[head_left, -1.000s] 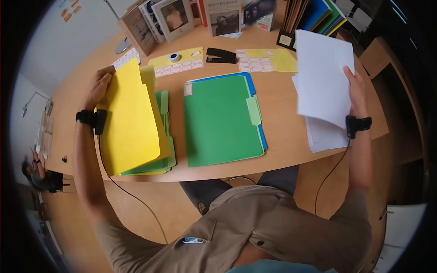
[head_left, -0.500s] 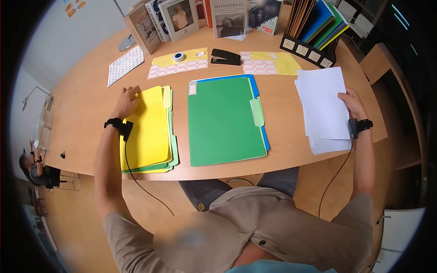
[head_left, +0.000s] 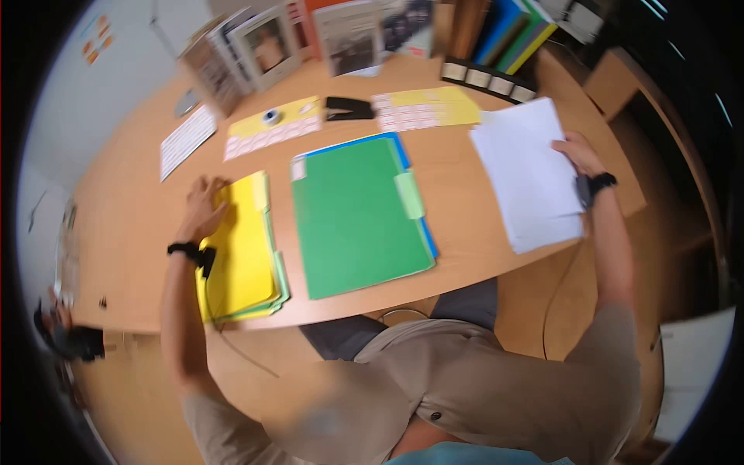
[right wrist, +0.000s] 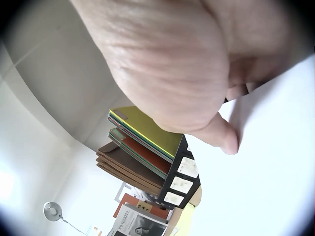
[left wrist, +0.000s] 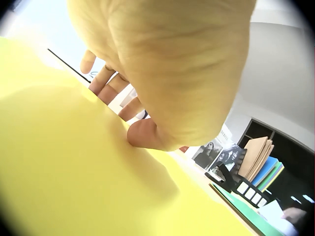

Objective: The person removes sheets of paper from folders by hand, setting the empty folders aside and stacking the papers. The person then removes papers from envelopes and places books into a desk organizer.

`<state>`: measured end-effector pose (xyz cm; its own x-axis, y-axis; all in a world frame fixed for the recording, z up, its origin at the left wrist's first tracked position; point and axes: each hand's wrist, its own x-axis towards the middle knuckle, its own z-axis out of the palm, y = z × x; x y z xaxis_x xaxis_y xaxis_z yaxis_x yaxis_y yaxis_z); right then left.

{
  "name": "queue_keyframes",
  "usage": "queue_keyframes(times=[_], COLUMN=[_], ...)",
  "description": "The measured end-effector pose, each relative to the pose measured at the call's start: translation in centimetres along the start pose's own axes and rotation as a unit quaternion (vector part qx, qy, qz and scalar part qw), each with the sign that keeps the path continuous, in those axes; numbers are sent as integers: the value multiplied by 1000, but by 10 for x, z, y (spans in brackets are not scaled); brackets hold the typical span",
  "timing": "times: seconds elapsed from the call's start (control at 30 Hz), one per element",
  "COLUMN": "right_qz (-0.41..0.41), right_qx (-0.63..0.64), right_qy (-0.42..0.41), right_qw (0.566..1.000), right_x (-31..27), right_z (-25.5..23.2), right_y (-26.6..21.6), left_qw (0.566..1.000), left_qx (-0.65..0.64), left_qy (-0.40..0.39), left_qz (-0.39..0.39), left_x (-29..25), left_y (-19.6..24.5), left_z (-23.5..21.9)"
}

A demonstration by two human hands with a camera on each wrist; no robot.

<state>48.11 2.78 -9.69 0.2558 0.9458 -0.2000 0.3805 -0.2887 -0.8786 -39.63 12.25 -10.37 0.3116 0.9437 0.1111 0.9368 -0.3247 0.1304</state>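
My left hand (head_left: 203, 211) rests at the far left part of a yellow file folder (head_left: 246, 252), which tops a stack with green folders under it. In the left wrist view the thumb (left wrist: 145, 135) touches the yellow surface while the loosely bent fingers reach past its edge. At the right, my right hand (head_left: 580, 153) holds the side of a pile of white paper sheets (head_left: 523, 174). Its thumb (right wrist: 227, 140) lies on the top sheet, and the other fingers are mostly hidden at the edge. Between the hands lies a green folder (head_left: 360, 217) over a blue one.
Behind the folders are label sheets (head_left: 275, 132) on yellow paper, a small white roll (head_left: 271, 117) and a black stapler (head_left: 349, 108). Books (head_left: 349, 39) and a black file holder (head_left: 488, 80) stand at the back. A white printed card (head_left: 188, 143) lies at left.
The yellow folder, raised by my left hand earlier, came down onto its stack. The lifted white sheets were lowered onto their pile. The head view has since tilted.
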Motion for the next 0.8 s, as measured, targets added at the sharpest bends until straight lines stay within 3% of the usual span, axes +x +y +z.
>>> queue_keyframes(times=[0.07,0.13,0.17,0.27,0.33,0.43,0.5,0.57,0.6,0.63,0.7,0.73,0.8], right_qz=[-1,-8,-10,35,33,41,49,85,24,24,-61,-58,-60], right_qx=[-28,-44,-51,-91,-103,-147,-180,-301,-360,-359,-462,-461,-490], right_qy=[5,11,11,-17,-23,-7,13,26,64,63,112,110,23], right_qw=[1000,999,999,995,994,988,982,949,930,931,878,878,869], right_x=[10,2,-8,-17,-5,-6,-18,-27,-27,-29,-40,-43,-40], right_z=[-10,-6,4,12,7,9,11,8,6,7,14,18,32], right_y=[8,4,-12,-28,-14,-19,-33,-40,-34,-38,-61,-76,-104], left_qw=[998,996,998,998,978,976,975,975,974,973,973,973,975], left_qx=[23,58,56,-59,-199,-204,-196,-182,-184,-185,-179,-175,-167], left_qy=[-43,-7,-2,4,8,-25,-42,-51,-61,-73,-91,-109,-104], left_qz=[-32,-62,-30,-6,53,76,92,113,116,120,112,106,106], left_x=[7,14,17,14,12,17,23,29,33,37,47,51,58], left_y=[-2,-3,6,82,126,172,188,199,201,204,210,212,214], left_z=[-2,2,-8,-59,-80,-90,-82,-66,-56,-47,-32,-24,-6])
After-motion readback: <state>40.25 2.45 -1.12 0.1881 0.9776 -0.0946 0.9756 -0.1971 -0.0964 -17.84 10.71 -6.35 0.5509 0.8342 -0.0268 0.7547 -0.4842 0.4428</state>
